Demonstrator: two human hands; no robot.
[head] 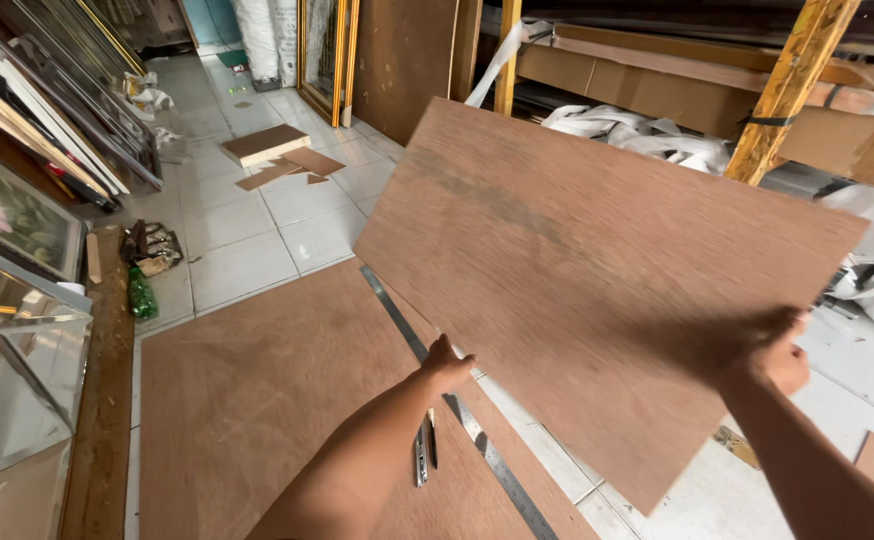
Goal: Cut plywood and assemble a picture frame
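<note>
Both hands hold 1 large cut sheet of reddish plywood (597, 290) off the floor, tilted so its far corner rises toward the shelving. The left hand (447, 366) grips the sheet's near left edge, fingers tucked behind the board where they cannot be seen. The right hand (772, 352) clamps the near right edge, fingers curled over the front face (motion blur softens it). The hands sit well apart on the sheet's near side, which looks like a way to steady a wide, floppy panel.

Below it, a second, larger plywood sheet (277, 400) lies flat on the white tiled floor (247, 250). A long metal ruler (477, 430) rests across that sheet, running from near right to far left, and a slim dark tool (424, 450) lies just left of it.

At far left, small board offcuts (272, 155) lie on the tiles. Framed pictures (17, 210) lean at the left, and a green bottle (141, 295) lies near them.
</note>
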